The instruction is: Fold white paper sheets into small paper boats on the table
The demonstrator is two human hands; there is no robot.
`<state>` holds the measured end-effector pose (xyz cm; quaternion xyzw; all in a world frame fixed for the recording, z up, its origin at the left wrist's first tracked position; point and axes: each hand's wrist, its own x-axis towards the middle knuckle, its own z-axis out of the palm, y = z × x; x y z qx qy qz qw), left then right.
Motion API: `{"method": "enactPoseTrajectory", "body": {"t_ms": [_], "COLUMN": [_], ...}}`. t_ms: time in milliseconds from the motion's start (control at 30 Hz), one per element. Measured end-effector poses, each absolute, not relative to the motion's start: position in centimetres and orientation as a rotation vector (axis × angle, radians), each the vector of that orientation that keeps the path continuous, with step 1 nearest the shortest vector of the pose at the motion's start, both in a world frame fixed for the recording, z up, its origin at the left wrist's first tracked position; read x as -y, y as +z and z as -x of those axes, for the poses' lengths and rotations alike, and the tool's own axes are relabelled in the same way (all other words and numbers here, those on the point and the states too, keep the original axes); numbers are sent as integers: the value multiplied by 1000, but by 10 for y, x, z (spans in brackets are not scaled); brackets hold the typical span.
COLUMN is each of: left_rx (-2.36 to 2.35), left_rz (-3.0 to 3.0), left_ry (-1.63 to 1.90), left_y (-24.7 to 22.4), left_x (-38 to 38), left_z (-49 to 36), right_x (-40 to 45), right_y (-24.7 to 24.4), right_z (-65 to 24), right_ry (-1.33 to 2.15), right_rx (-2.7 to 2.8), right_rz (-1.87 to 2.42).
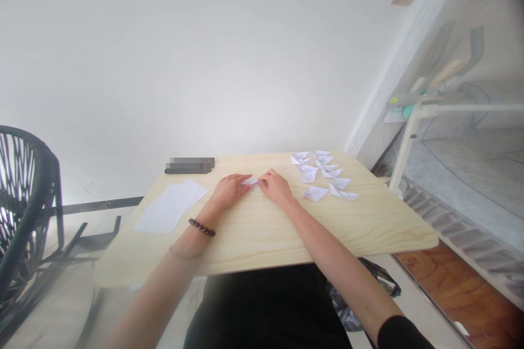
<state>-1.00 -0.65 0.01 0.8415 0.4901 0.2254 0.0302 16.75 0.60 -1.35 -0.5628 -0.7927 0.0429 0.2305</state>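
A small piece of folded white paper (249, 180) lies between my hands at the middle of the table. My left hand (230, 191) grips its left side, thumb in front and fingers behind. At the paper's right end, my right hand (275, 185) pinches the edge with thumb and fingertips. My fingers hide part of the folds. To the right stand several folded white paper boats (309, 173) in a loose group. Left of my left hand, a stack of flat white paper sheets (164, 210) lies slightly fanned.
The light wooden table (254, 242) stands against a white wall. A dark, partly blurred-out object (189, 166) sits at its back left. A black woven chair (30, 196) is on the left, and a white metal frame (409, 142) rises on the right.
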Motion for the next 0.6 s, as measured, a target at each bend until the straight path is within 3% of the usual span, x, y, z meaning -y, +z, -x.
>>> {"method": "enactPoseTrajectory", "body": {"t_ms": [600], "left_rx": [-1542], "left_rz": [-2608], "left_ry": [619], "left_y": [-9], "left_x": [1], "left_z": [11], "right_x": [4], "right_y": [-4], "right_z": [-162], "right_ry": [66], "right_rx": [2252], "right_rz": [1606]}}
